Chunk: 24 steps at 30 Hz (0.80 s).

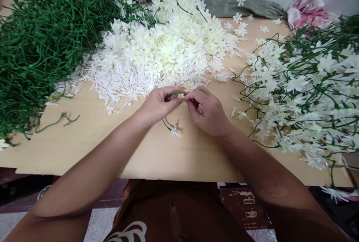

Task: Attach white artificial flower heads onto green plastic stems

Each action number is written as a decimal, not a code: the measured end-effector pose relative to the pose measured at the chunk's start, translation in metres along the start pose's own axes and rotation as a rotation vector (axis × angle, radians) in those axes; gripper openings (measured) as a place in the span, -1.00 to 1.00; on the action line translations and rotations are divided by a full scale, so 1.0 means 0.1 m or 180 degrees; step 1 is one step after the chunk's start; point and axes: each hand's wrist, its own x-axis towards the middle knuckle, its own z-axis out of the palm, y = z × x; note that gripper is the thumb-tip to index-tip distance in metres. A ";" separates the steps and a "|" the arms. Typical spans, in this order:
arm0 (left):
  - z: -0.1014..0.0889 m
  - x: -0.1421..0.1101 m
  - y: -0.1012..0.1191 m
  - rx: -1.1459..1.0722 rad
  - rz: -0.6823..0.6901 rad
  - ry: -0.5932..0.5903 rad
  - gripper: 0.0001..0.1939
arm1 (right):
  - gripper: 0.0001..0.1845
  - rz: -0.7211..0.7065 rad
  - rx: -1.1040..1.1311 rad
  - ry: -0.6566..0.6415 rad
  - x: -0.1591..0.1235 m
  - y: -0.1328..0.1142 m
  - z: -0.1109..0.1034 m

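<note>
Over the middle of the table, my left hand is closed on a green artificial flower stem. One end of this stem hangs below the hand and carries a white flower. A small white flower piece shows at the left fingertips, on the stem's upper end. My right hand pinches at that same piece with thumb and forefinger, fingertips meeting those of the left. The exact contact is partly hidden by the fingers.
A heap of green stems lies left. Behind my hands are piled loose white blossoms and thin white stamens. Stems bearing white flowers fill the right. Grey-green sacking and a pink-white cloth lie along the wall.
</note>
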 end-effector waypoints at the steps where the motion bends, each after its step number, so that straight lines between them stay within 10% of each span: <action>1: 0.01 0.00 0.01 -0.0097 -0.0054 0.0026 -0.80 | -0.84 0.0008 0.0006 -0.0005 0.00 0.00 0.00; 24: 0.01 0.01 0.04 -0.0723 -0.0341 0.0122 -0.78 | -0.68 -0.0479 -0.0744 -0.0020 -0.02 0.04 0.00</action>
